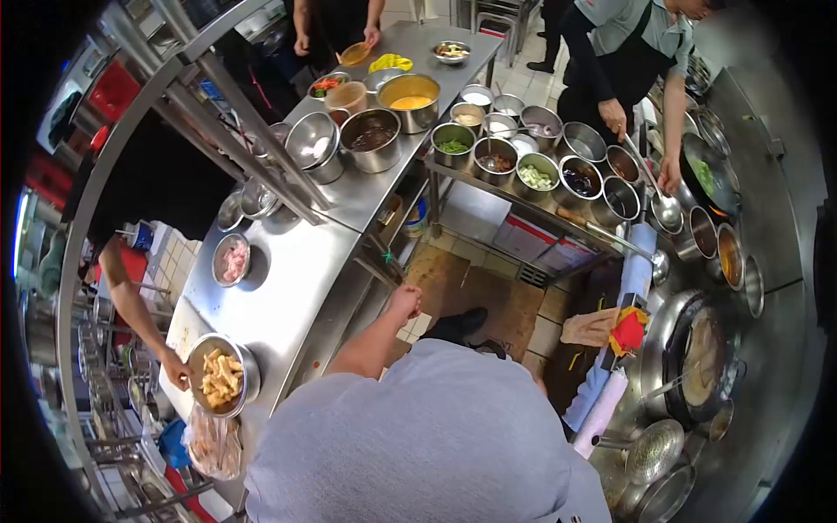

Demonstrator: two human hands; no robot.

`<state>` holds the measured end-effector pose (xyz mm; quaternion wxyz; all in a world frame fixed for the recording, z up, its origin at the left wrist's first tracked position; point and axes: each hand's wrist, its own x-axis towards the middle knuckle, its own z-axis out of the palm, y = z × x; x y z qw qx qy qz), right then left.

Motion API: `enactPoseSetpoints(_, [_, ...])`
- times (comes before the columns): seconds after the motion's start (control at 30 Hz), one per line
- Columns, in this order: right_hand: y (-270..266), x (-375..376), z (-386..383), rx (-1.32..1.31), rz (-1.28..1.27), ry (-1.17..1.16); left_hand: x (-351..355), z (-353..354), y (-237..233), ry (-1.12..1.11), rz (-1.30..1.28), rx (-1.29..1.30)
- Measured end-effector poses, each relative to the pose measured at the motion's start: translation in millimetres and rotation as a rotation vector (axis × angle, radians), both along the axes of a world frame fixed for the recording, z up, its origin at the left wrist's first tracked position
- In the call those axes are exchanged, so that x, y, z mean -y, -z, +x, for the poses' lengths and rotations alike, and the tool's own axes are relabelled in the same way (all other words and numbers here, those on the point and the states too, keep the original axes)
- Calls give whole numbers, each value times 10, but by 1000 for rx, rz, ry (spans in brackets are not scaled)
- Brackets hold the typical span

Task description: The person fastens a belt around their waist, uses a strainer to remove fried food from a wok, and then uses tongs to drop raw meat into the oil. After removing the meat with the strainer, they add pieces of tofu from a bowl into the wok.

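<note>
My left hand is closed, held low over the floor beside the steel worktable. What it holds, if anything, is hidden. Just above it is a metal bar with a green tie. My right hand is out of sight, with my grey shirt filling the bottom of the view. On the worktable stand a bowl of pink meat and a bowl of yellowish fried strips. A co-worker's hand touches the rim of the strips' bowl.
Steel pots of ingredients crowd a low bench ahead. At upper right, a co-worker holds a ladle over the pots. A wok sits on the range at right. Another person's hands hold a small dish at the top.
</note>
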<state>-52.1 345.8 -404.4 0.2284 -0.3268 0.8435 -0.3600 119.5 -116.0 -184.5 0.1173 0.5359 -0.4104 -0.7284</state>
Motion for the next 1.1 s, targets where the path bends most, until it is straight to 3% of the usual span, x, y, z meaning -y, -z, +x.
enactPoseSetpoints(0.03, [-319, -2, -10, -3, 6, 4, -26, 9, -78, -45, -11, 29])
enactPoseSetpoints(0.1, [-728, 111, 86, 17, 28, -24, 324, 148, -214, -87, -289, -29])
enactPoseSetpoints(0.13, [-831, 129, 98, 28, 40, -46, 579, 259, -253, -176, -626, -29])
enactPoseSetpoints(0.17, [-926, 145, 104, 38, 51, -68, 918, 440, -195, -167, -1262, 265])
enactPoseSetpoints(0.2, [-1037, 168, 120, 49, 61, -87, 1493, 717, 74, -346, -868, 311])
enactPoseSetpoints(0.23, [-1131, 203, 128, 58, 69, -103, 1724, 955, -156, -614, -733, 67])
enactPoseSetpoints(0.27, [-1186, 232, 116, 64, 77, -117, 1647, 956, -962, -1065, -424, -307])
enactPoseSetpoints(0.33, [-1306, 236, 89, 75, 98, -144, 2060, 1457, -1073, -1330, -419, -540])
enactPoseSetpoints(0.4, [-1370, 208, 61, 87, 122, -170, 2210, 1948, -1028, -1388, -467, -517])
enactPoseSetpoints(0.43, [-1383, 208, 67, 93, 129, -170, 2233, 2076, -1068, -1529, -397, -651])
enactPoseSetpoints(0.47, [-1383, 185, 104, 99, 135, -158, 2283, 2256, -969, -1457, -468, -700])
enactPoseSetpoints(0.57, [-1351, -133, 228, 113, 165, -88, 2334, 2399, -1001, -1665, -313, -979])
enactPoseSetpoints(0.7, [-1397, -278, 243, 130, 195, -95, 2336, 2638, -771, -1647, -163, -984])
enactPoseSetpoints(0.77, [-1413, -150, 153, 137, 195, -148, 2007, 2373, -970, -1516, -334, -843])
enactPoseSetpoints(0.83, [-1426, 17, 59, 140, 188, -195, 1634, 2020, -1171, -1530, -285, -713])
enactPoseSetpoints(0.9, [-1403, 108, -17, 139, 184, -213, 1312, 1777, -1265, -1465, -74, -627])
enactPoseSetpoints(0.97, [-1299, 80, -72, 142, 182, -214, 1185, 1691, -1146, -1353, -1, -622])
enactPoseSetpoints(1.0, [-1271, 92, -71, 146, 180, -212, 1203, 1721, -925, -1191, -33, -703])
enactPoseSetpoints(1.1, [-1118, 2, -79, 151, 165, -165, 884, 1049, -1375, -1157, -76, -553])
